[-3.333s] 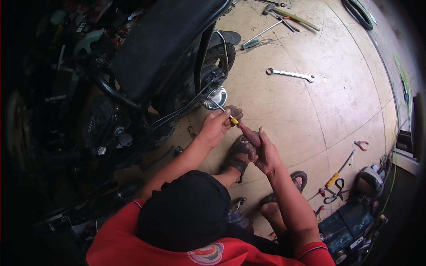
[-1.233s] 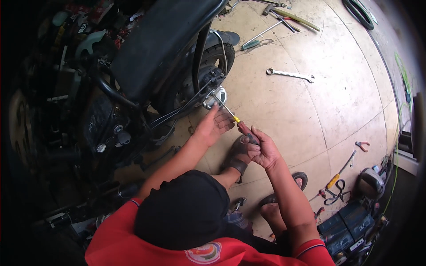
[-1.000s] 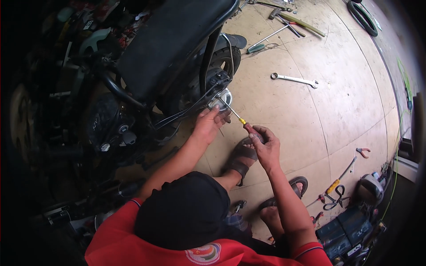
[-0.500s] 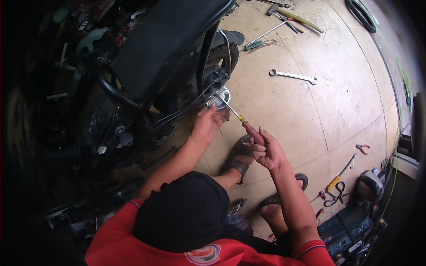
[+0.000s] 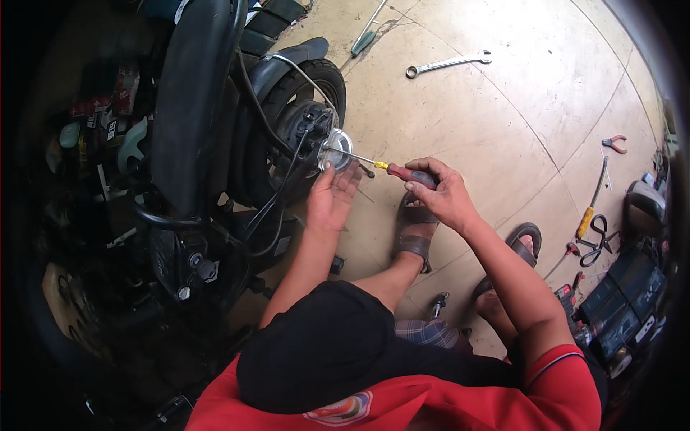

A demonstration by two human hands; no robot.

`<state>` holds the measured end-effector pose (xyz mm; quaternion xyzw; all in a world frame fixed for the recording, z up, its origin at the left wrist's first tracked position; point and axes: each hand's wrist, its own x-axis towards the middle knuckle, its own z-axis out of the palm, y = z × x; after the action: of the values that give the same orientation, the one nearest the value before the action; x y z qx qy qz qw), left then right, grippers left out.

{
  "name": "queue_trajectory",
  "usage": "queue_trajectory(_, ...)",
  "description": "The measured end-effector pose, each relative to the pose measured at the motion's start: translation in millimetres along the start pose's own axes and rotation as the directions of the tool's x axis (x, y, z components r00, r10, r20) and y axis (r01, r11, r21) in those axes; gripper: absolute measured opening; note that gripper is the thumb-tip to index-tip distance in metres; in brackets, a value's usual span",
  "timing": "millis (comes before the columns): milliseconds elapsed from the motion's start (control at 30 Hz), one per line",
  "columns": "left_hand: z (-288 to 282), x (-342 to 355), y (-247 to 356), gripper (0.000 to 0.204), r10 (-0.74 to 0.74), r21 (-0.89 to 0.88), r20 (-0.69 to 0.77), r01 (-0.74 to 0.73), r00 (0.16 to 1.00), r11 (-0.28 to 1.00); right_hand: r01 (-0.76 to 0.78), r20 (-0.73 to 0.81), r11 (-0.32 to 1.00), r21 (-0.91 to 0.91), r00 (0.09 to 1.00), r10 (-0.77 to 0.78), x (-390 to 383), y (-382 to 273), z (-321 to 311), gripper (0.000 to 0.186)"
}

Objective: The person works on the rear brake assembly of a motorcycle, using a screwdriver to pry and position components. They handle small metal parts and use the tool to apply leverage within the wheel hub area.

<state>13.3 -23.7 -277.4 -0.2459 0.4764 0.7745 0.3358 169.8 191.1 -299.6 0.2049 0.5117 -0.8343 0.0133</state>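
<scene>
My right hand [image 5: 444,192] is closed around a screwdriver [image 5: 402,172] with a dark red handle and a yellow collar. Its steel shaft points left, and the tip meets a round silver metal part [image 5: 336,151] beside the hub of a scooter's wheel [image 5: 305,108]. Just below that part is my left hand [image 5: 332,197], palm up with fingers stretched out. The thumb reaches the part's lower edge. Whether the other fingertips touch it, I cannot tell. Black cables [image 5: 277,190] run from the hub toward the scooter's body.
The scooter's dark seat [image 5: 190,93] and frame fill the left side. On the tiled floor lie a combination wrench [image 5: 449,63], a green-handled screwdriver [image 5: 363,43], pliers [image 5: 615,144] and a yellow-handled screwdriver [image 5: 586,223]. A dark toolbox [image 5: 629,294] stands at lower right. My sandalled feet are nearby.
The view has shifted, showing more of the wheel. The screwdriver lies closer to level, its tip still at the silver part. My left hand's palm now shows more, its fingers extended.
</scene>
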Motion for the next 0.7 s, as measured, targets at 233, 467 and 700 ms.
queue_trajectory(233,0.9,1.3,2.4,0.043,0.001,0.019,-0.057,0.000,0.998,1.000,-0.513,0.361,0.627,0.586,0.858,0.365,7.4,1.4,-10.1,0.045)
queue_trajectory(467,2.7,2.7,3.3,0.043,-0.002,0.020,-0.061,0.003,0.998,1.000,-0.546,0.380,0.633,0.549,0.837,0.393,10.2,-3.4,-13.4,0.027)
queue_trajectory(700,5.6,0.1,3.4,0.041,0.002,0.024,-0.056,0.000,0.998,1.000,0.313,0.017,0.795,-0.519,0.934,-0.357,10.9,0.2,0.9,0.041)
